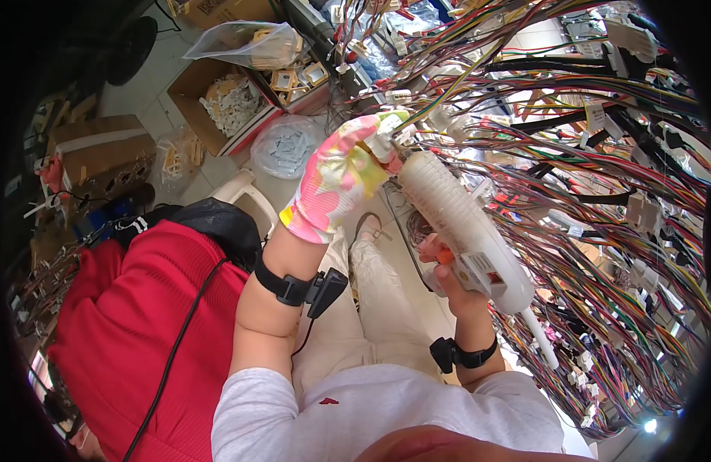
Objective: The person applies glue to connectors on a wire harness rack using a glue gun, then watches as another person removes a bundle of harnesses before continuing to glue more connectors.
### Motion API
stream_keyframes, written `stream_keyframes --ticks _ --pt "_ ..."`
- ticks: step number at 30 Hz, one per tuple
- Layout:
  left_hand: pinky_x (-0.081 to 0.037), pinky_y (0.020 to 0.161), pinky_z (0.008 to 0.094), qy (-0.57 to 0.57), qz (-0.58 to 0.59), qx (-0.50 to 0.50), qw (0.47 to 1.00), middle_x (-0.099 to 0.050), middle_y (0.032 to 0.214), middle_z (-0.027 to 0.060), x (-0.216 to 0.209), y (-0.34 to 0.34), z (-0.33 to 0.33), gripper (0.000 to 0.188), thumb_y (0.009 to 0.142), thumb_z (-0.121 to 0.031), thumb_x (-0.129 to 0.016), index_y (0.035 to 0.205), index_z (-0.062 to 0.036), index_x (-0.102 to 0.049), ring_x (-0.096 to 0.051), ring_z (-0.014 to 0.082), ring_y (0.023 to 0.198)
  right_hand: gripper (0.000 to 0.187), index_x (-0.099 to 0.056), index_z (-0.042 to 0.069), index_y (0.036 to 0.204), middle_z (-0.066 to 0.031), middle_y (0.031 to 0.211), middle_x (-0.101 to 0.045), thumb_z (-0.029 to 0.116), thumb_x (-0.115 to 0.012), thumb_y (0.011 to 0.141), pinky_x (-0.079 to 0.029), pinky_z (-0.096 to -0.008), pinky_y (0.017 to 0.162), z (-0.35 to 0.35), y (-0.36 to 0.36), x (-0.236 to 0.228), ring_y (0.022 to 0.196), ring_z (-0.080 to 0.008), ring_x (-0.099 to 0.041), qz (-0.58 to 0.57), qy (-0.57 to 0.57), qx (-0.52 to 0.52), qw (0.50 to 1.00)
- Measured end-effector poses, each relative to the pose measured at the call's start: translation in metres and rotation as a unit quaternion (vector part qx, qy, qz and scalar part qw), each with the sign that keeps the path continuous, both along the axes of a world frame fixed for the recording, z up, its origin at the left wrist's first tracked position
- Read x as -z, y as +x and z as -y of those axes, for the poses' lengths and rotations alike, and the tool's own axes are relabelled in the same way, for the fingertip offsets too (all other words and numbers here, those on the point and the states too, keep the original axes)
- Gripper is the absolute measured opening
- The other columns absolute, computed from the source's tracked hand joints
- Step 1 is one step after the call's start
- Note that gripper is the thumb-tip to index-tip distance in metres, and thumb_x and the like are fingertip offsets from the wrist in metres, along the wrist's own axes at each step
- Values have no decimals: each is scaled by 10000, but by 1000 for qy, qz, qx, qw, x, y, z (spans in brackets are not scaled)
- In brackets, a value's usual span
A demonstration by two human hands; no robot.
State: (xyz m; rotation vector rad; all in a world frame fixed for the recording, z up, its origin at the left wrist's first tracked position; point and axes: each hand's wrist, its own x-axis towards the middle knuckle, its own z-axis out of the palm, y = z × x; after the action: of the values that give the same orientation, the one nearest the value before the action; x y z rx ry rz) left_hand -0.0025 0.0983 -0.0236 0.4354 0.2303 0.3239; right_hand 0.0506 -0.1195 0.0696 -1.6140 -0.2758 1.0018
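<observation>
My left hand [340,173], in a pink, yellow and white glove, is raised at the edge of the hanging wire bundles. Its fingers are closed around a white plastic connector [383,145] with wires on it. A white hot glue gun [467,239] is gripped in my bare right hand [457,286], whose thumb is by the orange trigger [445,256]. The gun's nozzle end is close to the connector; whether they touch I cannot tell. A pale glue stick [542,339] sticks out of its rear. Multicoloured wires [602,177] fill the right side.
A cardboard box [187,104] of small white parts stands at the upper left, with a clear bag [290,142] of pale pieces beside it. Close on my left is a person in a red top [155,323]. A chair [240,189] is near my left arm.
</observation>
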Motion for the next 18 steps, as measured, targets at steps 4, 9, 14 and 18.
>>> stream_keyframes --ticks 4,9,14,18 --pt "-447 845 363 35 40 -83 995 -538 1130 148 -11 1 8 445 872 -272 -599 1225 -37 -465 -536 233 979 381 -506 58 1086 -64 925 -540 242 -674 799 -487 -342 754 -1 0 -1 927 -226 -556 4 -4 11 1000" --pt "-446 877 372 -87 6 -26 996 -534 1154 152 5 4 2 341 894 -179 -559 1185 -20 -478 -530 247 1024 335 -504 52 1064 -74 889 -536 193 -657 802 -487 -353 740 -2 0 0 895 -246 -554 25 28 11 999" --pt "-450 875 375 -110 -7 -51 993 -531 1149 154 -6 7 4 293 902 -162 -543 1143 -5 -487 -527 252 1029 328 -500 47 1065 -80 885 -532 176 -649 803 -483 -351 739 2 0 2 888 -244 -551 32 31 18 999" --pt "-453 872 376 -120 11 -24 992 -527 1141 154 6 5 1 285 909 -181 -537 1123 0 -488 -523 251 1029 324 -498 44 1065 -80 884 -531 173 -643 805 -472 -342 736 0 0 2 874 -231 -545 27 42 3 999"
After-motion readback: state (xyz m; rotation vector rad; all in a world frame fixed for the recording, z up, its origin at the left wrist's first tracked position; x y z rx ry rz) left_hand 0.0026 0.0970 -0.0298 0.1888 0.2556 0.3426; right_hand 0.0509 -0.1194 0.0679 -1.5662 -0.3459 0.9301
